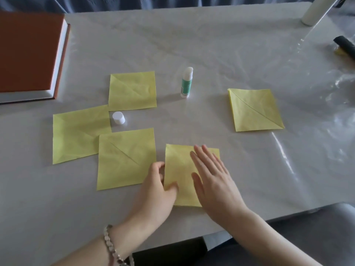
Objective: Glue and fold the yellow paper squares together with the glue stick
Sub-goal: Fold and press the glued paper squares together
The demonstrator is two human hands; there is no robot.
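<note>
Several yellow paper squares lie on the table. The nearest square (178, 169) is under both hands: my left hand (156, 186) pinches its left edge, thumb on top, while my right hand (211, 179) lies flat on it with fingers spread. Beside it to the left lies a creased square (124, 160), overlapping another square (76, 135). A further square (132, 92) sits behind them and one creased square (255, 110) lies apart at the right. The uncapped green-and-white glue stick (186, 83) stands upright in the middle. Its white cap (118, 117) stands between the left squares.
A thick orange-covered book (28, 54) lies at the far left. A white cylinder (315, 14) and a dark object (344, 47) sit at the far right on crinkled clear plastic sheeting (317, 112). The table's front edge (249, 223) runs just before my forearms.
</note>
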